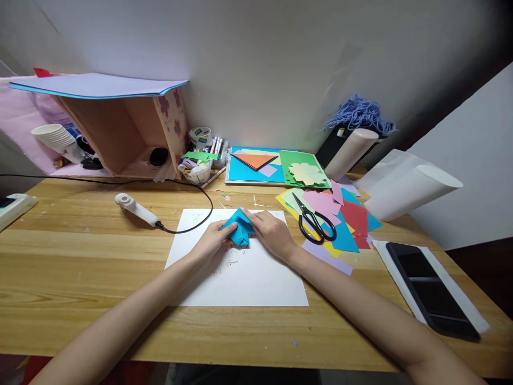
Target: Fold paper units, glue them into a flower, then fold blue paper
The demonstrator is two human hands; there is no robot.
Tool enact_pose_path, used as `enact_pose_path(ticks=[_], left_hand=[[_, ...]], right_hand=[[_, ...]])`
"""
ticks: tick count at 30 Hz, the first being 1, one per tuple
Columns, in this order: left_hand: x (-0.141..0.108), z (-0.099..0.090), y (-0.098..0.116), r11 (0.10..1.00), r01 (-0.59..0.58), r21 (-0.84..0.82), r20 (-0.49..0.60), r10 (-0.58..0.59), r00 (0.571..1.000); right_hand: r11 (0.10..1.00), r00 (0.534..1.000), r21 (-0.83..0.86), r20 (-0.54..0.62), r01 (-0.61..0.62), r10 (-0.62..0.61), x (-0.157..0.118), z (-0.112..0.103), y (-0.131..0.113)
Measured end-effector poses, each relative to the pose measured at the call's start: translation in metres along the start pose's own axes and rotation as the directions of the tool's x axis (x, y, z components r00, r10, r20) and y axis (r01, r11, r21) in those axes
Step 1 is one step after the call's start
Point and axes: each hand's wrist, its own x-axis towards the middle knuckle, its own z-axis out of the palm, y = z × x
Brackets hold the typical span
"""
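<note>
A folded piece of blue paper (pixel 239 229) is held over a white sheet (pixel 256 283) on the wooden table. My left hand (pixel 213 239) grips its left side, the thumb on top and the other fingers partly hidden beneath. On the paper's upper right edge, my right hand (pixel 270 230) has its fingers closed together, pinching the edge. Small pencil-like marks and scraps dot the white sheet around the paper.
Black-handled scissors (pixel 315 220) lie on coloured paper scraps (pixel 344 241) to the right. A phone (pixel 430 289) rests at the far right. At left are a corded white device (pixel 136 209) and an open box (pixel 120 133). Pens (pixel 218 147) stand behind.
</note>
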Motion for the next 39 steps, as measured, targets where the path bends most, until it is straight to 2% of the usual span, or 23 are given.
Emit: enact_pose_path(ticks=[5,12,15,19,22,24,26,28,30,32,34,39], left_hand=[[0.001,0.001,0.0,1.0,-0.01,0.01,0.019,0.009,1.0],[0.001,0.0,0.004,0.999,0.037,0.003,0.047,-0.037,0.998],[0.002,0.0,0.002,0.999,0.029,0.014,0.024,-0.029,0.999],[0.003,0.001,0.0,0.999,0.008,0.041,-0.017,-0.007,1.0],[0.003,-0.001,-0.001,0.998,0.004,0.064,-0.042,-0.001,0.999],[0.003,-0.002,-0.001,0.995,0.007,0.095,-0.046,-0.003,0.999],[0.003,-0.002,0.001,0.991,0.007,0.131,-0.039,-0.002,0.999],[0.001,-0.002,0.004,0.984,0.002,0.176,-0.033,0.004,0.999],[-0.001,0.0,0.007,0.973,-0.003,0.23,-0.038,0.012,0.999],[-0.003,0.001,0.01,0.961,-0.002,0.277,-0.046,0.015,0.999],[-0.003,0.001,0.01,0.954,-0.006,0.3,-0.034,0.017,0.999],[0.001,-0.005,0.007,0.949,-0.031,0.314,0.041,0.019,0.999]], right_hand=[[0.993,0.995,-0.069,0.04,0.092,-0.09,0.0,-0.002,-0.001],[0.986,0.991,-0.113,0.063,0.127,-0.12,-0.001,-0.003,-0.003],[0.979,0.984,-0.113,0.075,0.169,-0.161,-0.001,-0.001,-0.002],[0.975,0.974,-0.067,0.1,0.212,-0.204,0.0,-0.001,-0.002],[0.972,0.97,0.084,0.087,0.22,-0.227,0.001,-0.004,0.0],[0.951,0.979,0.258,0.065,0.169,-0.191,0.002,-0.006,0.003],[0.891,0.995,0.453,0.068,0.029,-0.067,0.003,-0.008,0.006],[0.772,0.988,0.621,0.146,-0.136,0.057,0.005,-0.008,0.009],[0.635,0.964,0.729,0.243,-0.254,0.107,0.006,-0.007,0.012],[0.534,0.949,0.788,0.297,-0.307,0.108,0.007,-0.005,0.015],[0.472,0.942,0.817,0.316,-0.332,0.115,0.008,-0.004,0.016],[0.439,0.937,0.829,0.329,-0.348,0.12,0.007,-0.002,0.017]])
